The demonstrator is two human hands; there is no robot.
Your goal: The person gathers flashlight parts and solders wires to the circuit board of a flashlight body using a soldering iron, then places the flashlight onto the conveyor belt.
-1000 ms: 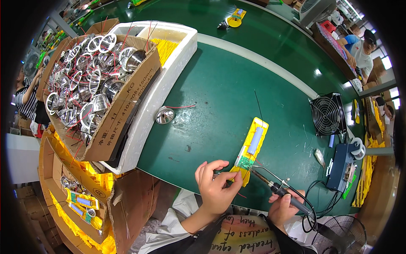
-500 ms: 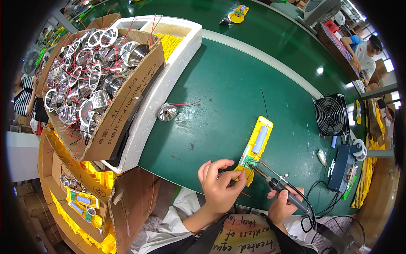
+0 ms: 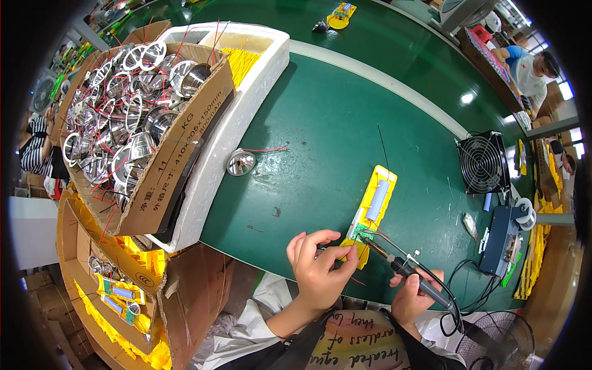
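Gripping a soldering iron (image 3: pixel 405 269) in closed fingers, the right hand (image 3: pixel 414 300) is pointing the tip at a small green board (image 3: pixel 359 232). I cannot tell if the tip is touching it. The left hand (image 3: pixel 319 271) is bending its thumb and fingers beside the near end of a yellow case (image 3: pixel 386 173); I cannot tell if they are pinching a thin wire.

The yellow case is lying on the desk (image 3: pixel 308 111), right of the middle and close to the near edge. A blue battery (image 3: pixel 377 200) is already sitting inside, and so is the board. The work on the board is looking unfinished to me. A black wire (image 3: pixel 383 148) is sticking out past the far end, with its tip loose. One shiny cup (image 3: pixel 241 162) with a red wire (image 3: pixel 266 149) is lying apart, not joined to the case.

A white foam box (image 3: pixel 266 73) and a brown carton (image 3: pixel 179 165) are crowding the left side. A black fan (image 3: pixel 481 163) and a blue box (image 3: pixel 499 240) are standing along the right edge, with a small pale lump (image 3: pixel 470 227) lying nearby. The most open room is spreading beyond the case, up to the white rail (image 3: pixel 382 79) at the far edge. Toward the near edge, the hands are having less room.
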